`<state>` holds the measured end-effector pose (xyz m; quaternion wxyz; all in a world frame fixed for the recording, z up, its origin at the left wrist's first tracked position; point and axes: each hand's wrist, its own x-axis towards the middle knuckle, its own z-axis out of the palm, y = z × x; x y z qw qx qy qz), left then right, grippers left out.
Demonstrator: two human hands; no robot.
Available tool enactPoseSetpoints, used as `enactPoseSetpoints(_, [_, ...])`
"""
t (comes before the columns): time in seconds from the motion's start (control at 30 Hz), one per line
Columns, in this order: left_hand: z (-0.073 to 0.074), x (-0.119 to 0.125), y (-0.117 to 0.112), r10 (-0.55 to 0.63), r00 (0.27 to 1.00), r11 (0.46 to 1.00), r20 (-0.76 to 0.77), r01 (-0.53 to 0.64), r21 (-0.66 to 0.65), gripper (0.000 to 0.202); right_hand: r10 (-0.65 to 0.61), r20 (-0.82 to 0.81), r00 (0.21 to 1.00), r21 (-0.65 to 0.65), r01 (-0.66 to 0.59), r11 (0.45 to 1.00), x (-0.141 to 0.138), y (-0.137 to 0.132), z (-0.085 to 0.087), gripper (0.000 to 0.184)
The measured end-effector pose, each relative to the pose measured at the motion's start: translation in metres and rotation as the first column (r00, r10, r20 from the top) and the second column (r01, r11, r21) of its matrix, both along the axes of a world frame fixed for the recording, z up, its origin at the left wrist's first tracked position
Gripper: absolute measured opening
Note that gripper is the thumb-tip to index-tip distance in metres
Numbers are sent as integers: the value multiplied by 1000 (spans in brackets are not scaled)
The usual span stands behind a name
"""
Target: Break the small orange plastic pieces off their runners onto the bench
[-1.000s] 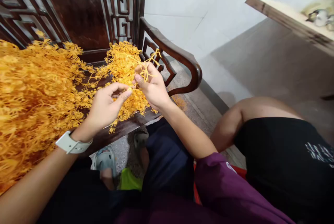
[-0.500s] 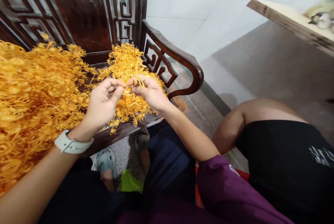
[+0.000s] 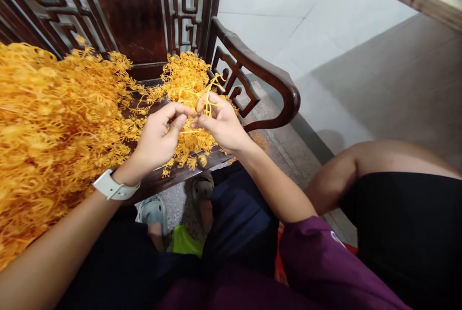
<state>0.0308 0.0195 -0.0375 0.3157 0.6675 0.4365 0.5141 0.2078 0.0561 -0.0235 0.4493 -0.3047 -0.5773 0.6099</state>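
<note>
Sprig heaps (image 3: 54, 132), two, orange, along dark-wood bench's (image 3: 124, 16) front edge; right hand (image 3: 227, 124) pinching several yellow strands (image 3: 207, 104), left hand (image 3: 160, 134) grip unclear.

Yellow strands (image 3: 208, 104) fanned out again

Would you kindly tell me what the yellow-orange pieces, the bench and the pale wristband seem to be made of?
Yellow-orange pieces: probably moulded plastic, satin; thin branching strands, evenly coloured.
Bench: likely wood, varnished; dark brown with glossy highlights.
Pale wristband: perhaps silicone or rubber, matte; smooth, without strong shine.
</note>
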Motion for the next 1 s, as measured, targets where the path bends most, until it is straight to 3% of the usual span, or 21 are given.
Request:
enactPoseSetpoints(0.1, [-1,3,-1,-31,999,999,40,32,-21,12,-21,4,1000,18,21,1000,-2,-3,0,37])
enactPoseSetpoints(0.2, [-1,5,0,-79,982,991,173,96,-95,14,-24,-27,999,-31,23,999,-5,-8,3,41])
enactPoseSetpoints(0.37, [0,3,-1,-124,876,933,466,263,-247,31,78,-163,984,-113,-97,989,-8,-17,11,36])
enactPoseSetpoints(0.5, [4,-1,-3,-114,844,915,524,295,-276,32,82,-205,975,-153,-115,982,-2,-17,15,38])
enactPoseSetpoints(0.6, [4,-7,-1,-121,853,912,508,297,-282,25,0,-178,984,-140,-25,990,5,-12,18,37])
enactPoseSetpoints(0.67, [0,-13,3,-77,870,910,487,261,-322,19,-82,-151,985,-105,66,992,10,-7,19,34])
enactPoseSetpoints(0.77, [-12,-24,14,68,907,912,417,113,-394,13,-162,-105,981,-69,155,985,15,2,16,31])
enactPoseSetpoints(0.87, [-26,-33,27,195,935,916,295,-66,-396,14,-166,-92,982,-49,162,986,18,10,13,29])
enactPoseSetpoints(1.0, [-35,-40,40,234,953,934,191,-166,-315,21,-127,-86,988,-46,123,991,18,13,13,26])
